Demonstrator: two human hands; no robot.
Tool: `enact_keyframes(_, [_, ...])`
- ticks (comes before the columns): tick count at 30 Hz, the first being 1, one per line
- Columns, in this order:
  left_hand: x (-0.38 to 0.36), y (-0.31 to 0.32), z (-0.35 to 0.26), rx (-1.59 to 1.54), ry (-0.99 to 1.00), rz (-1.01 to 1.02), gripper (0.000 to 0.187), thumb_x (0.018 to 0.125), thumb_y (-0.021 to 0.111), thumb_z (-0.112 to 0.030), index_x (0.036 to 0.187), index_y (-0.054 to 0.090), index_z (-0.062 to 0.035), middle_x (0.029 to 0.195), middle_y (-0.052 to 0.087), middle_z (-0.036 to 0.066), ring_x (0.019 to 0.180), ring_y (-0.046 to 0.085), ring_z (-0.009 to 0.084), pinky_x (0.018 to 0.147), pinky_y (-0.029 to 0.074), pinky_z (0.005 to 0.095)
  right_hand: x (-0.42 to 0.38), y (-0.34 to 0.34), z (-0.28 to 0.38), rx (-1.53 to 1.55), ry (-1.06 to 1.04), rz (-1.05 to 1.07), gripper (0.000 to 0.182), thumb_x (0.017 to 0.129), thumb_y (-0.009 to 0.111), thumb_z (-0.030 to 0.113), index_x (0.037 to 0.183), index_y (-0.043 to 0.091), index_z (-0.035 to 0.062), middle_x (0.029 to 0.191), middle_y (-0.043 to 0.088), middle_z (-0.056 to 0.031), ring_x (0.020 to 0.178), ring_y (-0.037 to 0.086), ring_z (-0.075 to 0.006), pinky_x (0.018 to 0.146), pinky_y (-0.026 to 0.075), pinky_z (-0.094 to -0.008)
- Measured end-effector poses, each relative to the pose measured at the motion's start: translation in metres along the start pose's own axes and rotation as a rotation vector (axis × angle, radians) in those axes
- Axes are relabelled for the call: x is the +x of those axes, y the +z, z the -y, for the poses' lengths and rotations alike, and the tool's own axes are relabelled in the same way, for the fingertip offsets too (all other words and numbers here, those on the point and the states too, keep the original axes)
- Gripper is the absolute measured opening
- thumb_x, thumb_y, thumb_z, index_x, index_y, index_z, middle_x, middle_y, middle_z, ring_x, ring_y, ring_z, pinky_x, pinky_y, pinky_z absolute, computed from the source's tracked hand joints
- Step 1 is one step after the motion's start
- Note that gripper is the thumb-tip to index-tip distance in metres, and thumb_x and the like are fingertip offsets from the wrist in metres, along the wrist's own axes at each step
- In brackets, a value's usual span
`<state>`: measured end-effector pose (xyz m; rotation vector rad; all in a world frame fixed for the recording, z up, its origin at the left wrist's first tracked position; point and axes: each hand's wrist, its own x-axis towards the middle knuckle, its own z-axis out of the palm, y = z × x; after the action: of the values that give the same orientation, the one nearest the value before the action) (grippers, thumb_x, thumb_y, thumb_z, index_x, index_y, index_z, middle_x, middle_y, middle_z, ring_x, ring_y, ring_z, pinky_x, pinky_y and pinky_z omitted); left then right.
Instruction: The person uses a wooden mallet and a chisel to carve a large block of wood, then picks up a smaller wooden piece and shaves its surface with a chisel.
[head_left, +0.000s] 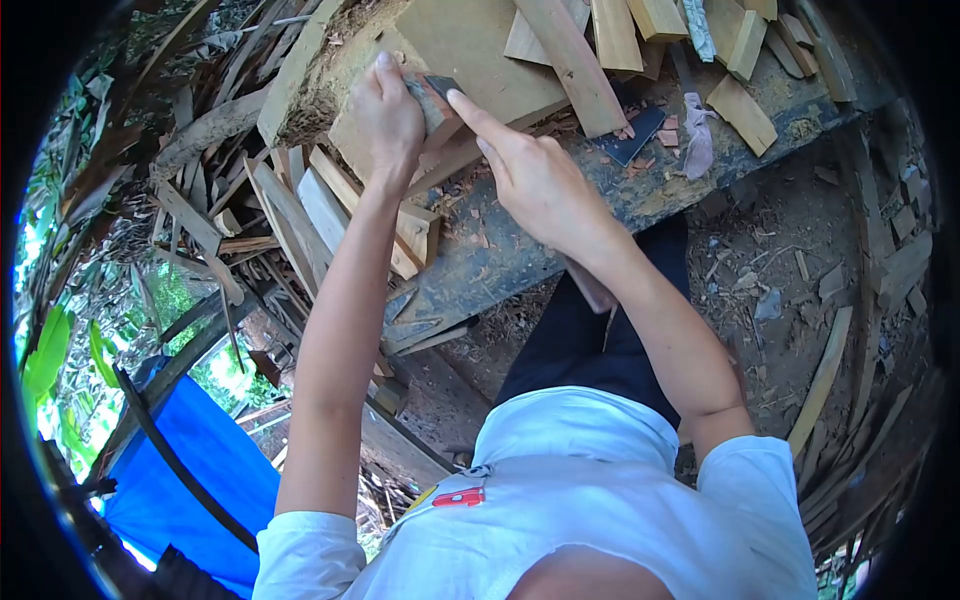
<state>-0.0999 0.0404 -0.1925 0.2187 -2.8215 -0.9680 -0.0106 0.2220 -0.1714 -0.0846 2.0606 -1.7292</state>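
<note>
A small reddish-brown wood block (436, 112) stands on a pale wooden slab (480, 60). My left hand (387, 122) is closed round the left side of the block, thumb up. On the other side, my right hand (535, 180) reaches in with its index finger extended to a dark, flat piece (441, 86) at the block's top edge. The rest of its fingers curl under the palm, and whether they grip anything is hidden. Reddish wood chips lie on the weathered bench below the slab.
Cut wood pieces (742, 115) and a long plank (575, 70) lie at the top right. Nearby are a dark sheet (632, 136) and a pinkish cloth strip (698, 135). Boards lean at the left of the bench (480, 265). A blue tarp (200, 470) hangs lower left.
</note>
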Motion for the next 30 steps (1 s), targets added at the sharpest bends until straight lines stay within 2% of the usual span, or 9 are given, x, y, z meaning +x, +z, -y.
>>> enact_keyframes(9, [-0.001,0.001,-0.005,-0.02,-0.019,-0.015,0.048,0.104,0.04,-0.028,0.077,0.06,0.0062,0.063,0.058,0.019,0.058,0.054,0.0277,0.061,0.041,0.0439,0.011,0.009,-0.013,0.012,-0.079,-0.068,0.049,0.102,0.043,0.014,0.151,0.038,0.0185,0.1,0.064,-0.0319,0.095,0.061,-0.0497,0.08,0.05,-0.0518])
enact_keyframes(12, [0.002,-0.001,0.004,0.034,0.005,0.019,0.049,0.104,0.042,-0.03,0.076,0.059,0.0057,0.062,0.057,0.018,0.058,0.051,0.0265,0.06,0.04,0.0433,-0.005,0.003,-0.013,0.008,-0.131,-0.14,0.047,0.102,0.041,0.016,0.15,0.041,0.0176,0.079,0.067,-0.0273,0.072,0.068,-0.0428,0.066,0.055,-0.0508])
enact_keyframes(14, [0.004,-0.006,0.006,0.012,0.016,0.149,0.051,0.105,0.044,-0.034,0.076,0.059,0.005,0.061,0.055,0.017,0.057,0.05,0.0266,0.06,0.04,0.0429,-0.017,-0.013,-0.006,0.345,0.196,0.165,0.048,0.104,0.039,0.018,0.152,0.037,0.0198,0.064,0.063,-0.017,0.051,0.065,-0.0263,0.051,0.055,-0.0407])
enact_keyframes(15, [0.003,-0.007,0.006,0.012,0.021,0.143,0.051,0.105,0.044,-0.034,0.076,0.059,0.005,0.061,0.055,0.017,0.057,0.05,0.0266,0.06,0.04,0.0429,-0.02,-0.012,-0.009,0.342,0.188,0.164,0.048,0.104,0.039,0.018,0.152,0.037,0.0198,0.064,0.063,-0.017,0.051,0.065,-0.0263,0.051,0.055,-0.0407])
enact_keyframes(17, [0.001,-0.007,0.0,0.028,0.105,0.108,0.051,0.106,0.045,-0.037,0.076,0.057,0.0019,0.058,0.048,0.0,0.061,0.044,0.0122,0.059,0.04,0.0341,-0.021,-0.005,-0.014,0.448,0.208,0.169,0.049,0.105,0.039,0.019,0.154,0.033,0.0209,0.057,0.053,-0.0078,0.042,0.054,-0.0119,0.042,0.05,-0.0308])
enact_keyframes(23, [-0.018,-0.015,-0.01,0.139,0.244,-0.039,0.044,0.106,0.044,-0.033,0.082,0.059,0.0012,0.08,0.054,0.008,0.075,0.05,0.0164,0.073,0.042,0.0341,-0.024,-0.001,-0.02,0.155,0.007,-0.07,0.051,0.103,0.041,0.015,0.153,0.034,0.0195,0.067,0.065,-0.0233,0.057,0.067,-0.0367,0.054,0.054,-0.0494])
enact_keyframes(26, [-0.017,-0.003,-0.009,-0.033,-0.019,0.018,0.041,0.106,0.04,-0.03,0.084,0.054,0.0022,0.076,0.055,0.018,0.071,0.054,0.0336,0.07,0.042,0.0439,-0.039,0.016,-0.018,0.016,-0.014,-0.087,0.052,0.101,0.045,0.012,0.152,0.036,0.0177,0.07,0.063,-0.0299,0.069,0.066,-0.0459,0.061,0.052,-0.0562])
enact_keyframes(29, [-0.018,-0.003,-0.001,0.038,-0.022,0.034,0.041,0.106,0.039,-0.03,0.085,0.054,0.0024,0.079,0.058,0.02,0.074,0.056,0.0358,0.072,0.042,0.0454,-0.034,0.013,-0.014,0.021,0.011,-0.055,0.054,0.098,0.048,0.01,0.151,0.037,0.0166,0.066,0.061,-0.0295,0.069,0.067,-0.0455,0.062,0.051,-0.0562])
enact_keyframes(30, [-0.019,-0.005,-0.005,0.077,0.012,0.025,0.041,0.106,0.038,-0.029,0.086,0.054,0.0022,0.082,0.059,0.021,0.077,0.057,0.0368,0.073,0.043,0.046,-0.02,0.017,-0.018,0.101,-0.039,-0.105,0.053,0.102,0.046,0.013,0.152,0.036,0.0232,0.08,0.065,-0.03,0.077,0.066,-0.046,0.065,0.048,-0.0532])
